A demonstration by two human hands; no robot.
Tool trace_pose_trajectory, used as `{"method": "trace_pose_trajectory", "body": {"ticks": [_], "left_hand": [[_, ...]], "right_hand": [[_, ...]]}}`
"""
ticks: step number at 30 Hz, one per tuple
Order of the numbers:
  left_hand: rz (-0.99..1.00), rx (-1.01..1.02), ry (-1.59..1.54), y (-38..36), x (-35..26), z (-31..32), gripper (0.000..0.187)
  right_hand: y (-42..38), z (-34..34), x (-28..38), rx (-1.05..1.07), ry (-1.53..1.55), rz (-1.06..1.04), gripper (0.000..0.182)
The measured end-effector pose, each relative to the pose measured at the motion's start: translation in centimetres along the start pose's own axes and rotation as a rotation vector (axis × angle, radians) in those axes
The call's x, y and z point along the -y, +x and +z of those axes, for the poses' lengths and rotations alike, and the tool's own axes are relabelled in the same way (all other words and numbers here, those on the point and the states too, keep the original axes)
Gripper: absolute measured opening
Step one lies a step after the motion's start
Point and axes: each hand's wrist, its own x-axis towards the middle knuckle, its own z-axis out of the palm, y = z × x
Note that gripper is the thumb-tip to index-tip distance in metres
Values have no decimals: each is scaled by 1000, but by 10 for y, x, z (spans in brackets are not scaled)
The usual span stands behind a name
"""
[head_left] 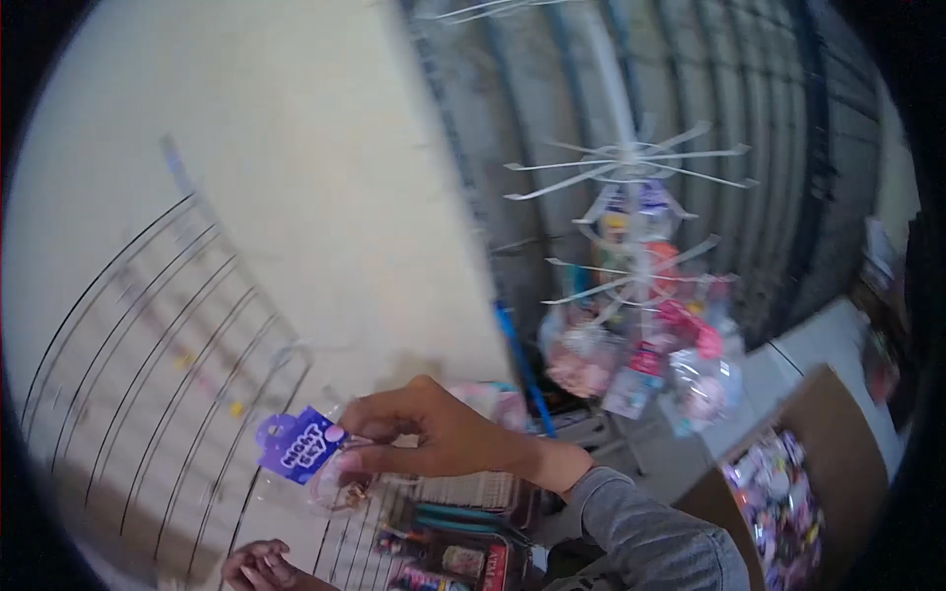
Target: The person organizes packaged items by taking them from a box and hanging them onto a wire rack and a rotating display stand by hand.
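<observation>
Between the thumb and fingers of my right hand (414,433) is a small clear packet with a purple header card (301,445) that reads "NIGHT SKY". Something pinkish shows inside the packet, under the fingertips. My left hand (258,566) is low at the bottom edge, below the packet, with its fingers curled; whether they hold anything is too blurred to tell. Just left of the packet stands a black wire grid rack (163,379).
A white spinning display stand (631,163) with hooks carries bagged items (645,369) at right. An open cardboard box (847,453) of small packets sits lower right. Baskets (473,492) and trays of goods (463,561) lie below my right arm. A pale wall (296,167) rises behind.
</observation>
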Motion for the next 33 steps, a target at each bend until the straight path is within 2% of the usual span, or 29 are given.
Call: {"method": "trace_pose_trajectory", "body": {"ticks": [2,4,5,6,7,9,11,12,14,16,18,20,22,25,30,33], "left_hand": [[-129,177,-237,6,22,-1,16],[-273,258,-212,-5,42,23,17],[-256,302,-170,-14,45,39,16],[-314,341,-270,-22,54,48,17],[-352,347,-275,-32,57,61,16],[-417,350,-294,-50,47,89,15],[-572,422,-402,-66,33,113,12],[-580,428,-413,-74,28,123,12],[-471,581,-473,-88,18,148,16],[-413,621,-495,-97,2,174,21],[-134,785,-501,-106,-6,203,20],[-181,791,-625,-115,-22,236,19],[62,916,-432,-119,-31,264,26],[161,899,-354,-134,-28,304,28],[99,945,-345,-155,-18,329,26],[-3,959,-387,-161,-15,330,24]], "right_hand": [[-8,5,6,-67,-74,45,21],[-34,-11,21,-296,-128,116,23],[-46,-16,27,-412,-195,150,22],[-62,-26,28,-457,-526,69,25],[-79,-28,33,-615,-329,161,25],[-114,-38,37,-862,-312,93,25],[-142,-48,56,-1078,-424,64,24],[-153,-58,66,-1182,-477,2,21],[-162,-73,95,-1340,-604,-89,16],[-168,-99,115,-1440,-700,-151,14],[-180,-131,120,-1447,-683,-116,13],[-191,-165,117,-1365,-465,-95,11],[-191,-185,113,-1345,-390,-123,11],[-190,-207,109,-1327,-265,-97,11],[-192,-221,109,-1294,-142,-49,13],[-193,-224,106,-1258,-116,-62,12]]}}
